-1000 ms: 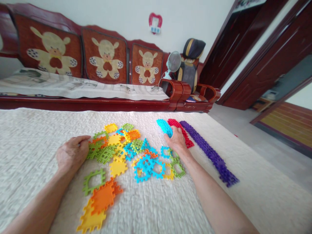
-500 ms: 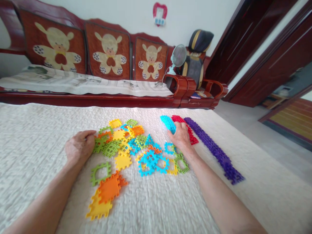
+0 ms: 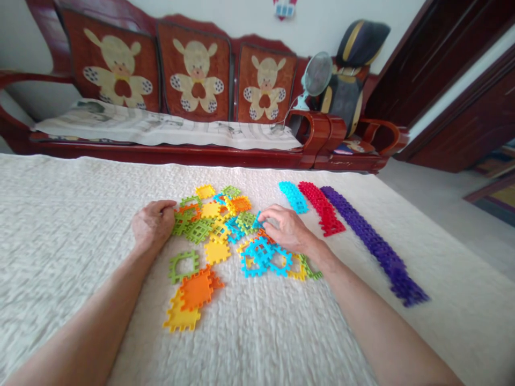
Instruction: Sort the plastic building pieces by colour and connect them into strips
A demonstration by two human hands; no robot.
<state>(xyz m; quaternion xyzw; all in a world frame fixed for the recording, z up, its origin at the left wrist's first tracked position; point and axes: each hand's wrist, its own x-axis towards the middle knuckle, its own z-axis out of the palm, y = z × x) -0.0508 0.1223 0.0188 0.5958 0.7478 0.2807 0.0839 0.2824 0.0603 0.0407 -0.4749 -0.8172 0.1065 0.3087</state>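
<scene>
Interlocking plastic tiles in several colours lie in a loose pile on the cream bedspread. My left hand rests closed at the pile's left edge, beside green lattice tiles; what its curled fingers hold, if anything, is hidden. On the pile's right side, my right hand pinches at a blue tile, thumb and forefinger at its edge. Blue frame tiles lie just below that hand. Nearer me are an orange tile and a yellow tile, partly overlapping.
Right of the pile stand a short light-blue row, a longer red row and a long purple row of tiles. Behind the bedspread is a wooden sofa with bear cushions; a small fan stands by its armrest.
My right hand has left the light-blue row and moved left to the pile. The left hand stays at the pile's edge. The camera view has shifted.
</scene>
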